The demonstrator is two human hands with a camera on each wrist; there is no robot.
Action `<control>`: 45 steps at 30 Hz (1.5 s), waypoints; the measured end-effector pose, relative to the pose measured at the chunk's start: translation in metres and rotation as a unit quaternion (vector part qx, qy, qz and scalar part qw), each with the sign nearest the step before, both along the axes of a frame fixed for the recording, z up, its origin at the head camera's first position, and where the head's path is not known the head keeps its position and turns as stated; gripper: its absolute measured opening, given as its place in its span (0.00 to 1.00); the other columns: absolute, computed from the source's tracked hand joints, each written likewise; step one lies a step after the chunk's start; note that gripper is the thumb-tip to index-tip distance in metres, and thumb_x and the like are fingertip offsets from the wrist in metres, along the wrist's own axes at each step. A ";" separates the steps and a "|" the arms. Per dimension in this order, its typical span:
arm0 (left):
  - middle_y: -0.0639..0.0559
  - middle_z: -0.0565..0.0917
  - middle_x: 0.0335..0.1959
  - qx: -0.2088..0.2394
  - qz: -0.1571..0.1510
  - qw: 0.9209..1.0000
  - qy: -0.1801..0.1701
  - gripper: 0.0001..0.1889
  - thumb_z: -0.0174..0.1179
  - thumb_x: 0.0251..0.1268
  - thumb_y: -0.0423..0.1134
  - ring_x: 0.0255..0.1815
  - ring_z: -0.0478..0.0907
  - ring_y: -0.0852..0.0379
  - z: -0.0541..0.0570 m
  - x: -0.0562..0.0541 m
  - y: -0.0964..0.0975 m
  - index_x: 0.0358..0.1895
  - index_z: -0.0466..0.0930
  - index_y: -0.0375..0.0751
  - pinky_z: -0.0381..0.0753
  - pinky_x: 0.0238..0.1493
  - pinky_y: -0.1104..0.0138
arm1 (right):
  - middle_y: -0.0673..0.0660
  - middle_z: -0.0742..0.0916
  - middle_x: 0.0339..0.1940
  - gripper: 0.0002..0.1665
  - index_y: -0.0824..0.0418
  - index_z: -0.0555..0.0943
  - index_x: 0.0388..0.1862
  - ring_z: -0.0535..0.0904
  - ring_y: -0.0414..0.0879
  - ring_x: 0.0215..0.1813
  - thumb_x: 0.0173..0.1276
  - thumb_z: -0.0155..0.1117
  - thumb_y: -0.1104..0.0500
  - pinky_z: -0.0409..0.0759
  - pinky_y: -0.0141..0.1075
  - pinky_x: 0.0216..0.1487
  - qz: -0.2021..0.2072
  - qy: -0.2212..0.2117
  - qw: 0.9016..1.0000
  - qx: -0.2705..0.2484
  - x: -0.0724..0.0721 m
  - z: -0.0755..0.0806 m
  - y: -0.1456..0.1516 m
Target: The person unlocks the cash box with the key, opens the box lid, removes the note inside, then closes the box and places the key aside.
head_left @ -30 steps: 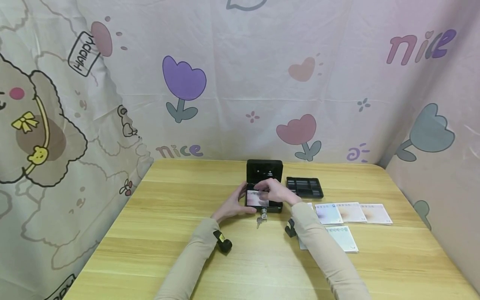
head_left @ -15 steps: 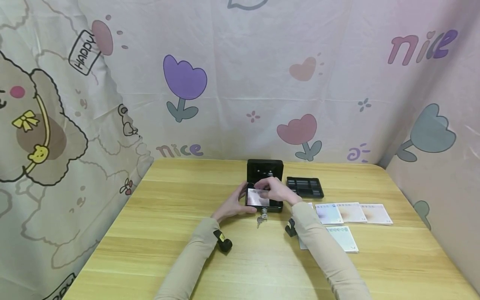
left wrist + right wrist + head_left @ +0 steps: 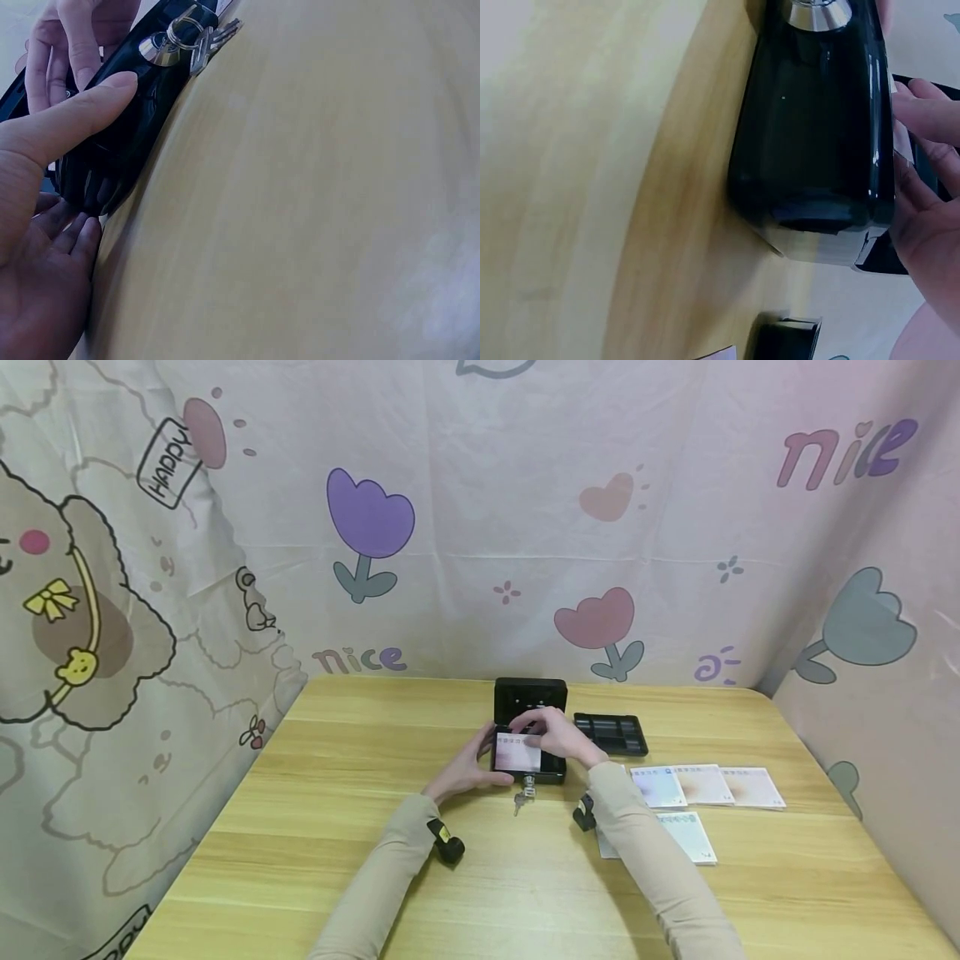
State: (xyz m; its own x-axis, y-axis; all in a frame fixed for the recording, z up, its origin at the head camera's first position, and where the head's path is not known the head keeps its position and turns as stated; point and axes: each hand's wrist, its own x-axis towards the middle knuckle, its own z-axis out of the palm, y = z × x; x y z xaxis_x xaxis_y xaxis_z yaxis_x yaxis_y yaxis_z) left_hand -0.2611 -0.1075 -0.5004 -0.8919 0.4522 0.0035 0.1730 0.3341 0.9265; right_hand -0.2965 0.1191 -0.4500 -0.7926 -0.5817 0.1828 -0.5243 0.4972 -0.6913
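A black cash box [image 3: 553, 774] stands on the table with its lid [image 3: 512, 697] raised. My left hand [image 3: 468, 770] grips its left side, thumb along the front wall and fingers at the side, as the left wrist view also shows. Pinkish banknotes [image 3: 516, 757] lie at the box's opening. My right hand [image 3: 557, 735] reaches over the box from the right and pinches their edge; in the right wrist view the paper [image 3: 902, 142] shows by the thumb, partly hidden. A key ring with keys [image 3: 202, 49] hangs from the lock [image 3: 159, 49] on the front.
A black compartment tray [image 3: 611, 737] lies right of the box. Farther right, several stacks of banknotes [image 3: 752, 787] rest on the wooden table [image 3: 360, 760], one stack [image 3: 686, 837] nearer and partly behind the right sleeve. A printed curtain [image 3: 465, 527] hangs behind the table.
The right hand has shifted slightly up and away, and the banknotes in the box have moved a little with it, their printed top row now showing. The left hand stays in place.
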 end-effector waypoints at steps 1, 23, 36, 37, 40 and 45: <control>0.40 0.51 0.83 0.000 0.000 1.000 0.001 0.62 0.77 0.52 0.40 0.82 0.54 0.39 0.000 0.000 0.000 0.82 0.38 0.39 0.56 0.83 0.48 | 0.63 0.89 0.52 0.18 0.64 0.85 0.54 0.87 0.55 0.49 0.66 0.64 0.72 0.87 0.49 0.52 -0.001 0.000 1.000 -0.006 -0.001 0.000 0.001; 0.40 0.51 0.83 -0.003 0.004 1.000 0.006 0.61 0.77 0.52 0.39 0.82 0.54 0.39 0.001 0.001 -0.001 0.82 0.40 0.40 0.55 0.83 0.49 | 0.64 0.89 0.52 0.15 0.65 0.85 0.53 0.86 0.55 0.52 0.67 0.64 0.69 0.85 0.32 0.50 -0.103 -0.011 0.988 -0.113 0.018 0.012 0.025; 0.38 0.48 0.84 -0.008 0.000 1.000 0.011 0.61 0.77 0.53 0.40 0.82 0.53 0.37 -0.001 0.001 -0.002 0.82 0.39 0.39 0.55 0.83 0.48 | 0.65 0.90 0.49 0.18 0.69 0.83 0.56 0.87 0.54 0.53 0.68 0.65 0.68 0.81 0.23 0.52 -0.084 -0.044 0.990 -0.108 0.048 0.010 0.083; 0.39 0.48 0.84 -0.011 0.001 1.000 0.012 0.61 0.77 0.52 0.40 0.82 0.54 0.37 -0.002 0.001 -0.001 0.82 0.39 0.39 0.55 0.83 0.48 | 0.65 0.90 0.49 0.18 0.70 0.83 0.56 0.88 0.51 0.53 0.68 0.65 0.68 0.82 0.24 0.52 -0.082 -0.048 0.990 -0.108 0.050 0.010 0.088; 0.39 0.49 0.83 -0.017 0.002 1.000 0.016 0.62 0.77 0.52 0.41 0.82 0.55 0.37 -0.002 0.000 -0.001 0.82 0.40 0.39 0.56 0.83 0.48 | 0.67 0.90 0.48 0.20 0.73 0.81 0.57 0.87 0.42 0.50 0.67 0.66 0.68 0.83 0.24 0.50 -0.079 -0.065 0.989 -0.102 0.058 0.012 0.105; 0.39 0.48 0.84 -0.017 0.001 1.000 0.014 0.61 0.77 0.53 0.41 0.82 0.54 0.37 -0.001 0.001 -0.001 0.82 0.39 0.39 0.55 0.83 0.49 | 0.66 0.90 0.44 0.23 0.75 0.79 0.59 0.85 0.31 0.44 0.65 0.67 0.69 0.84 0.26 0.46 -0.086 -0.085 0.988 -0.098 0.069 0.015 0.133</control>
State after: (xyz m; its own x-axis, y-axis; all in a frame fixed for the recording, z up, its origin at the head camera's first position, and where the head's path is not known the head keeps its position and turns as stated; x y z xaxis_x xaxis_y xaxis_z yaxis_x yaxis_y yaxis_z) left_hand -0.2599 -0.1083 -0.5013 -0.8927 0.4504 0.0125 0.1972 0.3656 0.9097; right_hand -0.2278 0.2525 -0.4354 -0.9059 -0.4013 0.1354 -0.3121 0.4164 -0.8539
